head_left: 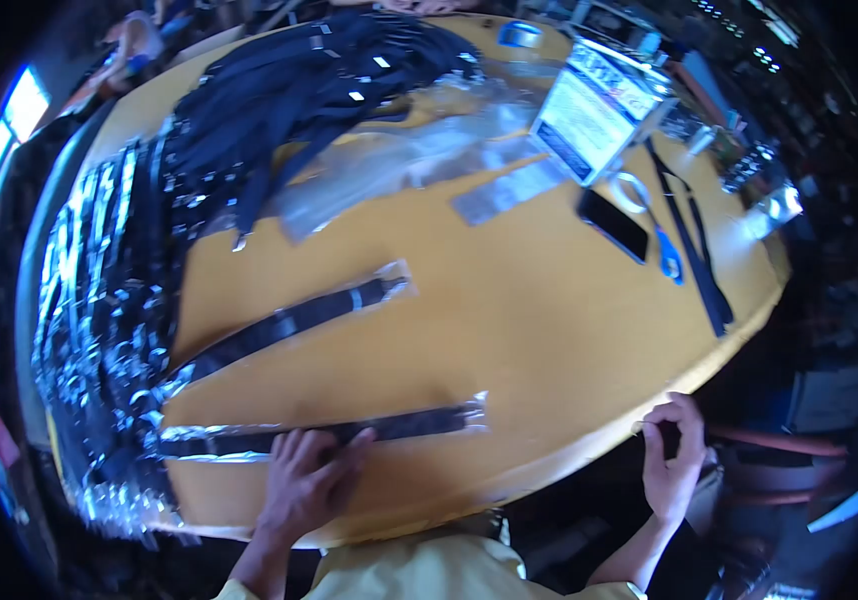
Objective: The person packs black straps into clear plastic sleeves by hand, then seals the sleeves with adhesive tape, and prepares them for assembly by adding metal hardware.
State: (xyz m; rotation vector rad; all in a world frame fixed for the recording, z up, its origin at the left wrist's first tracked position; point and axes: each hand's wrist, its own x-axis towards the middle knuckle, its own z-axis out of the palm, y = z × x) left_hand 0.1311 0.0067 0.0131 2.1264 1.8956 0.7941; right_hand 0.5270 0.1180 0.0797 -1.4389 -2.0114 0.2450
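At the left of the frame, glossy packed strips [104,340] are lying along the desk [549,330]. From them, at lower centre, a sleeved dark strip [419,424] is stretching rightward, its long axis running nearly across the frame, rising slightly. My left fingers [294,446] are lying bent over its middle; whether they are gripping it, I cannot tell. Its clear end is pointing roughly toward my right fingers [688,420], which are curling toward the thumb beyond the desk's edge, farther from the strip; whether they are pinching anything, I cannot tell.
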